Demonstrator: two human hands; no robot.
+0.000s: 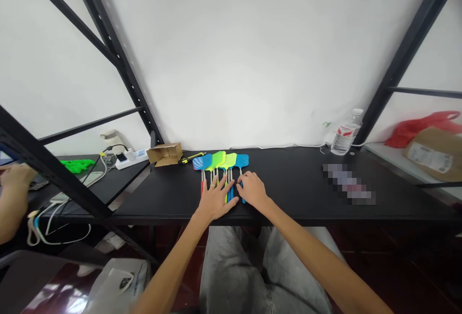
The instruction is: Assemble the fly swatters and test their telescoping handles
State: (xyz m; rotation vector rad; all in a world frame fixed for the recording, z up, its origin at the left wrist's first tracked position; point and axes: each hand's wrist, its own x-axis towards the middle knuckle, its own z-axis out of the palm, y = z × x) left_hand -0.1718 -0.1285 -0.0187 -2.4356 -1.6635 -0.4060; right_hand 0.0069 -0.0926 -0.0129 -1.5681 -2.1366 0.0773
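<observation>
Several fly swatters (217,161) in blue, green and yellow lie fanned in a row on the black table, heads toward the wall and handles toward me. My left hand (217,198) rests over their handles, fingers spread and stretched out, a ring on one finger. At the right end of the row is a blue fly swatter (242,161), a little apart from the others. Around its handle my right hand (252,189) curls its fingers. Parts of the handles are hidden under both hands.
An open cardboard box (165,155) and a yellow-black cutter (193,158) sit left of the swatters. A water bottle (347,133) stands back right, near a blurred-out item (348,184). A power strip (133,158) lies left. Another person's arm (13,203) shows at far left.
</observation>
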